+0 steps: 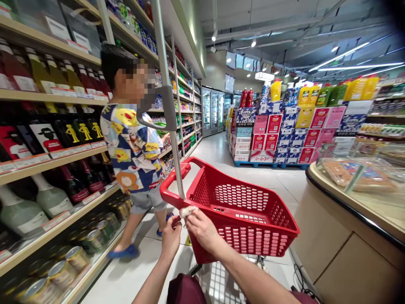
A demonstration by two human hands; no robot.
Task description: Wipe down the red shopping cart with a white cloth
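Observation:
Between my hands is a small whitish crumpled piece (189,210), tissue-like, beside the near side of a red shopping basket on wheels (205,207). My right hand (204,230) pinches it with closed fingers. My left hand (171,234) is just left of it, fingers curled together and fingertips close to its edge; whether they grip anything is not clear. No contents show in the basket's visible interior. A silver metal pole (172,156) rises from its left end to a grey plastic handle (158,107).
A person in a patterned shirt (129,147) walks beside the left shelves, which hold bottles (52,198) and cans (65,272). Stacked drink cartons (265,135) stand on a blue pallet ahead. At right is a curved counter (341,228) with packaged food; black cables (300,278) lie below.

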